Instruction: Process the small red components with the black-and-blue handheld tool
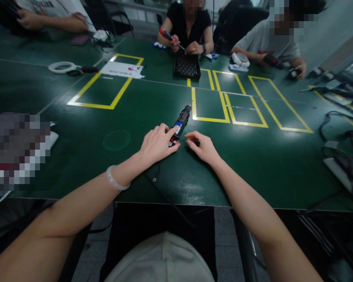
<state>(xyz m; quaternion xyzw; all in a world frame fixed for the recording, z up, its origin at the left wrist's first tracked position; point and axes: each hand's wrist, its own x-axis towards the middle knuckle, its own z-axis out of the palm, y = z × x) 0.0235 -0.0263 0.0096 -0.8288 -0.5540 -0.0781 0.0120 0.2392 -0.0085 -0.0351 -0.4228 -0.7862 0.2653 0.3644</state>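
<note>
A black electric screwdriver (181,119) with a blue band and a red end lies on the green table (135,164), pointing away from me. My left hand (157,144) rests on its near end, fingers curled around it. My right hand (201,147) hovers just to the right of the tool's near end, fingers bent and apart, holding nothing. A black cable (155,180) runs from the tool toward the table's front edge. A pale bangle (114,179) circles my left wrist.
Yellow tape rectangles (229,109) mark the tabletop. Across the table, people sit; one holds a red-handled tool (168,36) above a black tray (186,67). A white ring (61,67) and papers (122,69) lie far left. Cables (338,117) crowd the right side.
</note>
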